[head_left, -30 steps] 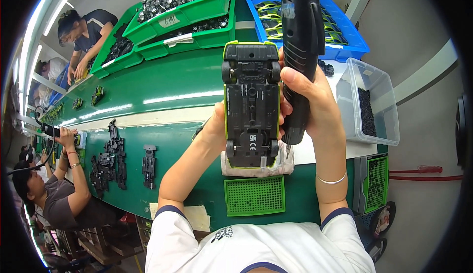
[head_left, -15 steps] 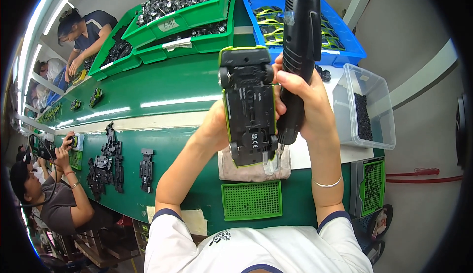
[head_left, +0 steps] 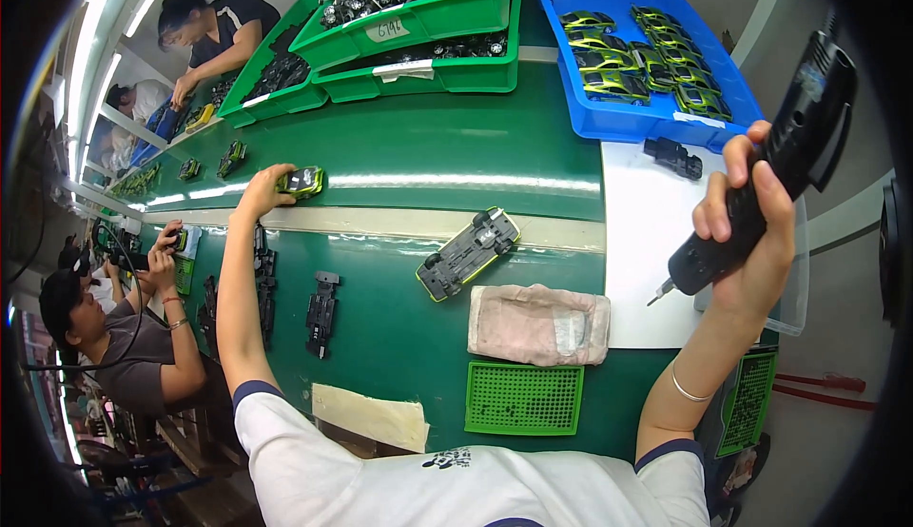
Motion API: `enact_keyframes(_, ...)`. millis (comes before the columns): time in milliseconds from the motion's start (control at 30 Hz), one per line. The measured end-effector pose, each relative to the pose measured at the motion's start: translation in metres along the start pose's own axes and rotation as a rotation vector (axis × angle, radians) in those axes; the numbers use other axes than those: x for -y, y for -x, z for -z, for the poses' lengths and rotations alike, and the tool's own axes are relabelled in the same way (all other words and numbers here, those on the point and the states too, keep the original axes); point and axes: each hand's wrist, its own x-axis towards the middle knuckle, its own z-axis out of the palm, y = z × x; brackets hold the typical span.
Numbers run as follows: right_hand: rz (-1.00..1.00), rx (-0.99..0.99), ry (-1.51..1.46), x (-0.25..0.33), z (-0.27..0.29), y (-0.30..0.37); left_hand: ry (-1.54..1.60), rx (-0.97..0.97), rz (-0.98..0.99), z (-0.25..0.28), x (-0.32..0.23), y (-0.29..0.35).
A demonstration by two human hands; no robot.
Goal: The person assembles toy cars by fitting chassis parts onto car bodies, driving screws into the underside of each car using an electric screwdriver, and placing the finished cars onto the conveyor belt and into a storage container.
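My left hand (head_left: pixel 264 191) is stretched far out to the left, its fingers closed on a green and black toy car (head_left: pixel 303 182) on the green bench. An electric screwdriver (head_left: pixel 775 161) is gripped in my right hand (head_left: pixel 751 213), its bit pointing down and left above the white sheet (head_left: pixel 637 280). Between my hands, another toy car (head_left: pixel 468 253) lies upside down and slanted, its black underside showing and its green rim around it. A pinkish padded cloth (head_left: pixel 509 322) lies just nearer than that car.
Green trays of wheels (head_left: pixel 409 28) stand at the back, beside a blue bin (head_left: pixel 594 132) of toy car bodies. Black chassis pieces (head_left: pixel 321 313) lie on the left. Nearby are a green perforated tray (head_left: pixel 524 400) and a clear plastic box (head_left: pixel 791 289). Co-workers (head_left: pixel 124 337) sit at the left.
The upside-down car has left my hands and lies on the bench. My left hand has moved left onto another toy car. My right hand has swung right with the screwdriver.
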Motion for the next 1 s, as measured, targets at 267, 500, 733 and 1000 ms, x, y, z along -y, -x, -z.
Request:
enact_keyframes(267,0.038,-0.015,0.110,0.009,0.013,-0.001,0.248,-0.188,-0.314,-0.006,-0.163,-0.060)
enact_keyframes(500,0.067,-0.005,0.093,0.020,0.011,0.003,0.344,-0.191,-0.421,0.002,-0.220,-0.079)
enact_keyframes(733,0.083,0.010,0.047,0.021,0.011,0.008,0.133,-0.078,-0.461,-0.021,-0.239,-0.071)
enact_keyframes(1000,0.069,0.007,0.060,0.028,0.021,0.007,-0.015,-0.044,-0.133,0.010,-0.068,-0.042)
